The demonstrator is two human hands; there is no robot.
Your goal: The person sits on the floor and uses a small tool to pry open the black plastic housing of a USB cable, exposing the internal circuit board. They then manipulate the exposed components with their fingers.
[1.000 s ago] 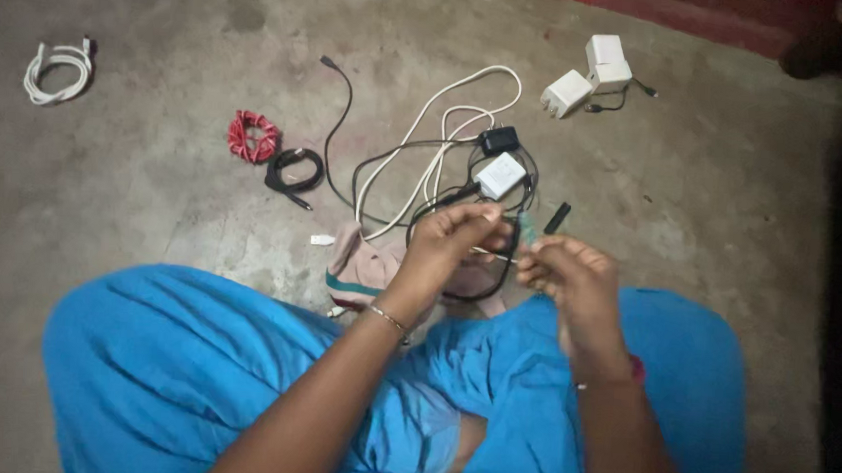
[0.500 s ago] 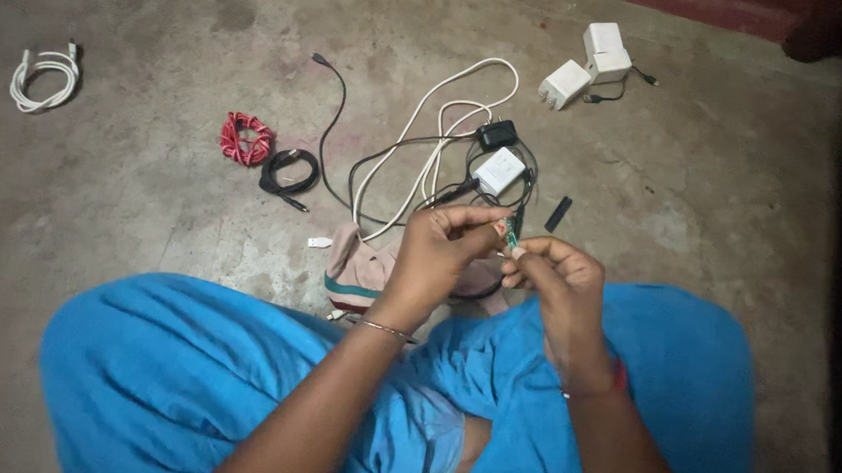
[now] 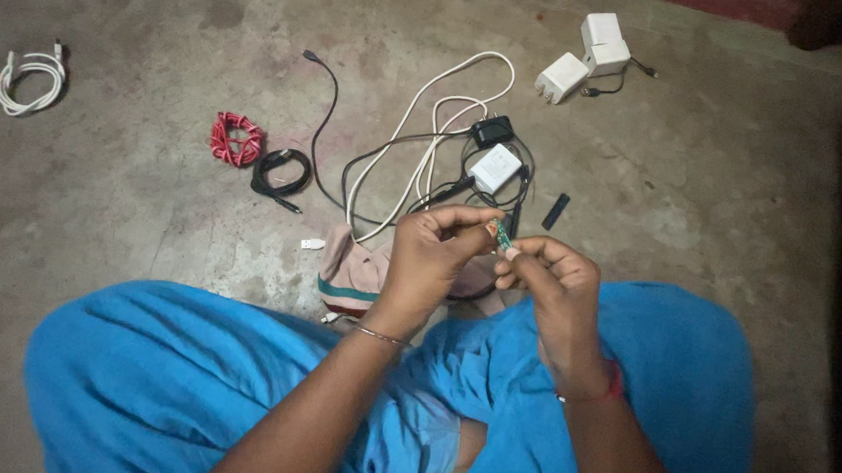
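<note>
I sit cross-legged on a concrete floor in blue trousers. My left hand (image 3: 431,261) and my right hand (image 3: 552,283) meet above my lap, and both pinch a small green and orange piece (image 3: 499,233) between their fingertips. What the piece is I cannot make out. A thin bangle circles my left wrist and a red band my right. Just beyond my hands lies a tangle of white and black cables (image 3: 426,159) with a white charger (image 3: 495,166) and a black plug (image 3: 492,130).
A small cloth pouch (image 3: 352,273) lies by my left knee. Farther off are a red coiled cable (image 3: 235,138), a black coiled cable (image 3: 283,171), a white coiled cable (image 3: 29,81), three white adapters (image 3: 584,57) and a small black stick (image 3: 556,212).
My hands have drawn closer together and slightly toward me, both now pinching the small piece. The view has shifted a little.
</note>
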